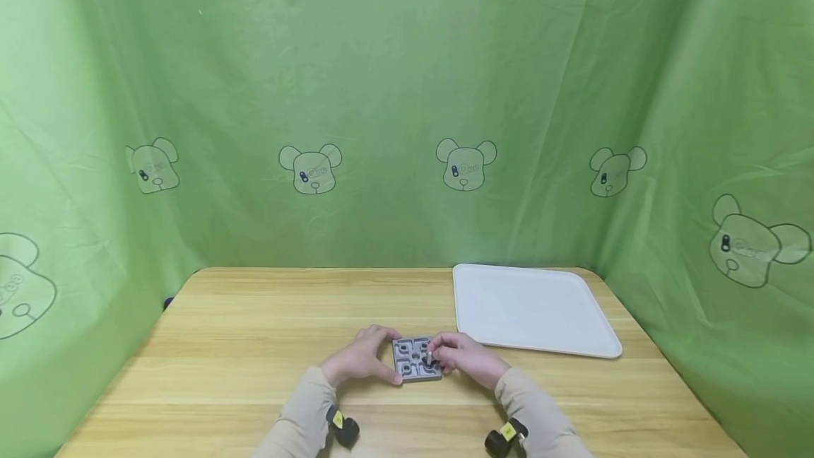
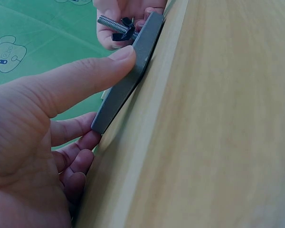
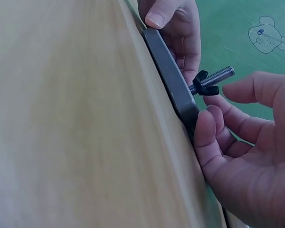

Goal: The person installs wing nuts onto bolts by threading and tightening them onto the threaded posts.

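A grey square plate [image 1: 403,358] with grooves and round recesses lies on the wooden table. My left hand [image 1: 362,359] grips its left side, thumb on the near edge and fingers at the far one. From the plate's right part a threaded bolt [image 3: 223,74] sticks up, carrying a black wing nut [image 3: 208,89] close to the plate. My right hand [image 1: 469,359] has its thumb and forefinger at one wing of this nut, while its other fingers curl beside the plate's right edge. The left wrist view shows the wing nut [image 2: 126,31] and the left thumb along the plate's side.
A white tray [image 1: 534,309] lies at the table's back right, behind the right hand. Green cloth [image 1: 381,225] printed with bear heads hangs round the back and sides of the wooden table [image 1: 254,345]. Each wrist bears a strapped black camera [image 1: 346,432].
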`<state>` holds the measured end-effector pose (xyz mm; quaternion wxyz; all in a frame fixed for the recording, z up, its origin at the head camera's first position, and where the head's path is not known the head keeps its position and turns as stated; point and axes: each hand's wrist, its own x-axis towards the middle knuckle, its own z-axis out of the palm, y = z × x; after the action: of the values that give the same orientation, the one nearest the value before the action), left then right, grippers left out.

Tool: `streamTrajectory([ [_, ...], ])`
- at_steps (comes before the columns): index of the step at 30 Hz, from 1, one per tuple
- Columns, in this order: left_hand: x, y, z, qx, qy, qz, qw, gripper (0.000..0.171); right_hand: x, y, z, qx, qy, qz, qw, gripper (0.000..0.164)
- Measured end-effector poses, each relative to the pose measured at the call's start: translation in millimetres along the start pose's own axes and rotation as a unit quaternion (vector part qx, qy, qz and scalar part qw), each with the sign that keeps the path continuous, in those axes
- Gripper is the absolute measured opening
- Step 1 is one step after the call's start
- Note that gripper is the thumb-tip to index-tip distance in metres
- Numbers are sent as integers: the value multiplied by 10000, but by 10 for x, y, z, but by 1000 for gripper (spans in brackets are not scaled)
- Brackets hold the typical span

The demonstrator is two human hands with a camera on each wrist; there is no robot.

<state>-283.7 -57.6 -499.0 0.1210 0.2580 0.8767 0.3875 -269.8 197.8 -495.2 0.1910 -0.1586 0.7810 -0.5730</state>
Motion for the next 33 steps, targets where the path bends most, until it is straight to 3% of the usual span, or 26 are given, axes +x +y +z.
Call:
streamTrajectory([
  [16,7,-7,4,-12,8,-37,10000,81,-6,-19,24,-295,99,-15,9995,29],
  [25,8,-10,2,-39,-8,-59,10000,81,5,-51,86,-863,448,-53,9952,21],
  [33,3,-7,-4,-30,-30,-66,10000,82,5,-82,139,-1036,636,14,9926,22],
])
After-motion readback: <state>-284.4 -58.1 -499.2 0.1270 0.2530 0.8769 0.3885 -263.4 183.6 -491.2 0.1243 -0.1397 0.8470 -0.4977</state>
